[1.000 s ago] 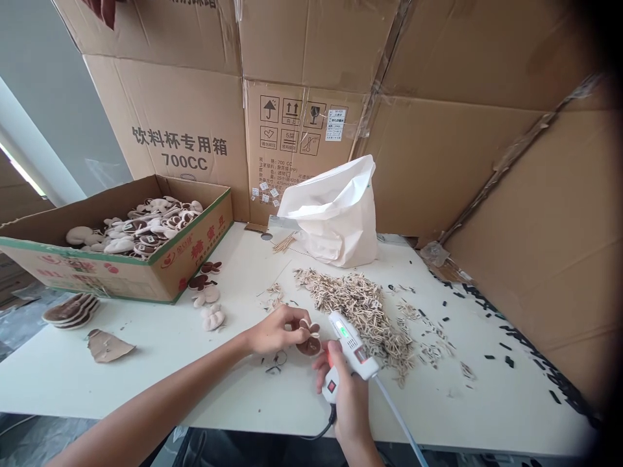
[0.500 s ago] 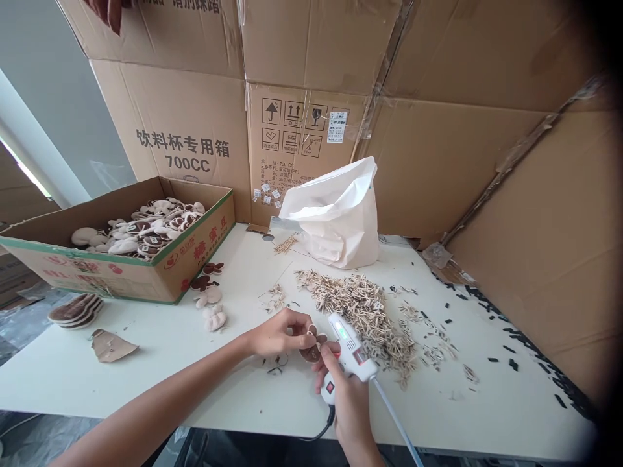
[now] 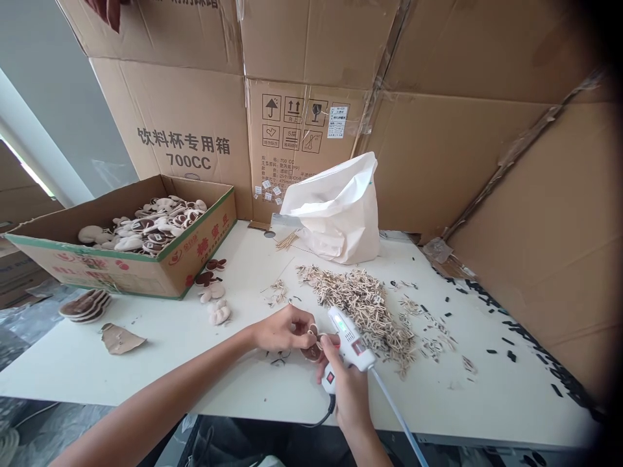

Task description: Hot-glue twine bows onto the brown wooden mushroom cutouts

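My left hand (image 3: 287,329) pinches a small brown felt piece with pale trim (image 3: 312,352), shaped somewhat like an animal head, over the white table. My right hand (image 3: 349,392) is wrapped round a white hot glue gun (image 3: 351,340) with a lit green light and a glue stick out of its back. Its thumb and fingertips also touch the felt piece, beside my left fingers. The gun's nozzle is mostly hidden behind my fingers. Just beyond the gun lies a heap of short cream-coloured strips (image 3: 357,301), which look like small cords or loops.
A cardboard box (image 3: 180,275) full of brown and white plush pieces stands at left. Several loose plush pieces (image 3: 219,311) lie near it, with stacked pieces (image 3: 85,306) and torn cardboard (image 3: 121,338). A white bag (image 3: 341,220) stands behind; black bits (image 3: 511,356) are scattered right. Cardboard walls enclose the table.
The camera view has shifted slightly. Both hands stay together at the felt piece, with only slight finger movement, and the glue gun remains in my right hand.
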Action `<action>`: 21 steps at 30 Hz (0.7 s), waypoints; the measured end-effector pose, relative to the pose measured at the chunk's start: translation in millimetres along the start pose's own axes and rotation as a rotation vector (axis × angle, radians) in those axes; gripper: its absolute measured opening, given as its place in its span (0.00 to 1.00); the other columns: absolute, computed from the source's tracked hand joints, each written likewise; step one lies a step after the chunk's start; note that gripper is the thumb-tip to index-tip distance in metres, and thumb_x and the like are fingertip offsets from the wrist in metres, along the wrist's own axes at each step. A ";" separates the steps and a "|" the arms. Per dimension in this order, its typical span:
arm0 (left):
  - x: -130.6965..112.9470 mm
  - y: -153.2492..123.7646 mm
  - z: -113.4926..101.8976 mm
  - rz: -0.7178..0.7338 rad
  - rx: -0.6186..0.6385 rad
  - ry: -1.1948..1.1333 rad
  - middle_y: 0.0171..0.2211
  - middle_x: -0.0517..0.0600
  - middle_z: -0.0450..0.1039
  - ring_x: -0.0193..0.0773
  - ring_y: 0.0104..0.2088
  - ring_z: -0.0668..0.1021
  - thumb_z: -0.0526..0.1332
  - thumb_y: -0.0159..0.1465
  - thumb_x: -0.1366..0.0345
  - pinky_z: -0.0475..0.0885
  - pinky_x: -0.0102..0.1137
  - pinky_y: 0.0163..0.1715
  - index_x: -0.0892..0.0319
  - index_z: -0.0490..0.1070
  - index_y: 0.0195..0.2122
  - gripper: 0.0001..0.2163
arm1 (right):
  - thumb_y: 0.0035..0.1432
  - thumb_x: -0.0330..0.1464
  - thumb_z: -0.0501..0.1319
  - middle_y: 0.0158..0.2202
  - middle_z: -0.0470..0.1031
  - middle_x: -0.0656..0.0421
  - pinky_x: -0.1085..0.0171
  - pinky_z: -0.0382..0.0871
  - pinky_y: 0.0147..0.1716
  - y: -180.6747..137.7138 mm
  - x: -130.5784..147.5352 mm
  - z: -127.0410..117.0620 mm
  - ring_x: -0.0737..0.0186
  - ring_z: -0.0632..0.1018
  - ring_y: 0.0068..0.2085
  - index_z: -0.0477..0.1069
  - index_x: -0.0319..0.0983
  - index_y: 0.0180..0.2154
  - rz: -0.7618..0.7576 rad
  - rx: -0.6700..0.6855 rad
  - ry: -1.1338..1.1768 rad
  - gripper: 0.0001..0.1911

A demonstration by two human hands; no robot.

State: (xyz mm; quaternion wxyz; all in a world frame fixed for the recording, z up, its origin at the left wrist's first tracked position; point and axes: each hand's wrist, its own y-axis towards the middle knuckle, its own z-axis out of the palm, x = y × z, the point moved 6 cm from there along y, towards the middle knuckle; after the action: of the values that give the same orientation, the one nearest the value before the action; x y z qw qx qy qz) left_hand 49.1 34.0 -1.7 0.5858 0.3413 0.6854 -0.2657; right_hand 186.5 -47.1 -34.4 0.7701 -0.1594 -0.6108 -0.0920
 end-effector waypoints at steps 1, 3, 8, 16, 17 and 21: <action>-0.5 -0.1 -0.5 0.006 -0.010 0.004 0.30 0.51 0.80 0.36 0.30 0.79 0.65 0.66 0.61 0.71 0.28 0.31 0.62 0.75 0.32 0.09 | 0.50 0.50 0.76 0.22 0.75 0.61 0.66 0.61 0.17 0.3 -1.0 -0.4 0.65 0.71 0.18 0.76 0.38 0.37 0.007 -0.008 0.001 0.24; -0.5 -0.1 -2.3 0.017 -0.036 -0.002 0.30 0.52 0.80 0.37 0.31 0.80 0.66 0.66 0.58 0.72 0.28 0.32 0.63 0.76 0.33 0.12 | 0.49 0.50 0.77 0.22 0.75 0.62 0.66 0.62 0.18 0.8 -2.8 -1.9 0.65 0.71 0.17 0.76 0.38 0.37 0.016 -0.029 0.010 0.25; 3.7 0.2 -3.2 0.011 -0.039 -0.097 0.33 0.55 0.81 0.40 0.34 0.82 0.66 0.67 0.53 0.76 0.31 0.35 0.63 0.76 0.35 0.15 | 0.49 0.50 0.77 0.21 0.76 0.61 0.67 0.62 0.18 0.9 -3.8 -3.2 0.64 0.72 0.18 0.75 0.38 0.36 0.029 -0.034 0.009 0.25; -2.1 -1.1 -2.0 -0.011 -0.027 -0.153 0.33 0.57 0.82 0.43 0.35 0.85 0.66 0.68 0.49 0.80 0.35 0.39 0.63 0.78 0.37 0.19 | 0.52 0.51 0.75 0.23 0.76 0.61 0.66 0.62 0.18 -1.3 2.1 -0.7 0.65 0.71 0.18 0.75 0.39 0.36 0.023 -0.039 0.027 0.24; -2.6 -1.1 -1.7 -0.010 -0.020 -0.148 0.33 0.57 0.82 0.43 0.35 0.85 0.66 0.67 0.49 0.80 0.35 0.39 0.63 0.79 0.38 0.19 | 0.52 0.51 0.75 0.23 0.76 0.61 0.66 0.61 0.18 -1.4 2.6 -0.4 0.65 0.71 0.18 0.75 0.39 0.36 0.020 -0.036 0.026 0.24; -3.6 -0.8 -1.8 0.011 -0.026 -0.113 0.34 0.58 0.83 0.43 0.36 0.85 0.66 0.67 0.49 0.79 0.35 0.38 0.63 0.79 0.41 0.19 | 0.53 0.50 0.75 0.22 0.76 0.61 0.66 0.61 0.18 -0.9 3.8 0.1 0.65 0.71 0.17 0.74 0.39 0.36 0.015 -0.018 0.012 0.23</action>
State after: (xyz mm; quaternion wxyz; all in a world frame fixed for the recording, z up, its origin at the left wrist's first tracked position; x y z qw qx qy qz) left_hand 47.6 34.3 2.2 0.6296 0.3216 0.6527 -0.2724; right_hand 187.0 -47.7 -30.5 0.7729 -0.1701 -0.6042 -0.0926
